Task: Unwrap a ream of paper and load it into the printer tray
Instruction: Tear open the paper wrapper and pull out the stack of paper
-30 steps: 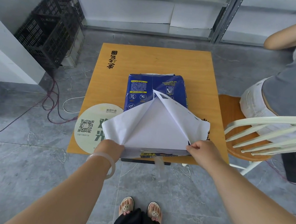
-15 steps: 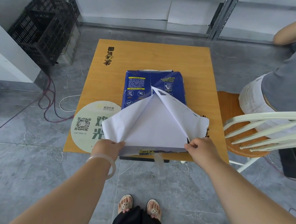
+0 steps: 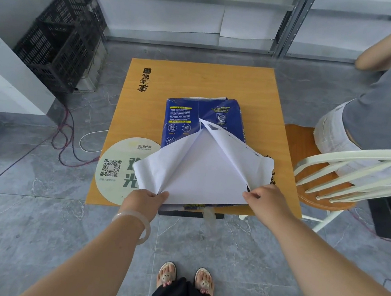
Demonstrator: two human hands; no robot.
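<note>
Wrapper [image 3: 200,114]: glossy blue printed skin beyond the grip, matt white and creased on the inner faces pinched by left hand [image 3: 144,200] and right hand [image 3: 266,200]. Between the two grips the paper [image 3: 206,173] is smooth matt white. Table [image 3: 196,80] under the grip has a wood-grain top, smooth with low sheen. Sticker [image 3: 118,161] left of the left grip is matt print. Bangle [image 3: 147,232] behind it is translucent and glassy. Far left are crates [image 3: 63,37] of black plastic lattice. Chair seat [image 3: 296,144], right of the grip, is varnished wood.

Both hands, left hand [image 3: 144,199] and right hand [image 3: 266,200], pinch the ream [image 3: 200,114]'s torn wrapper flaps [image 3: 201,170] on the table [image 3: 196,80].
</note>
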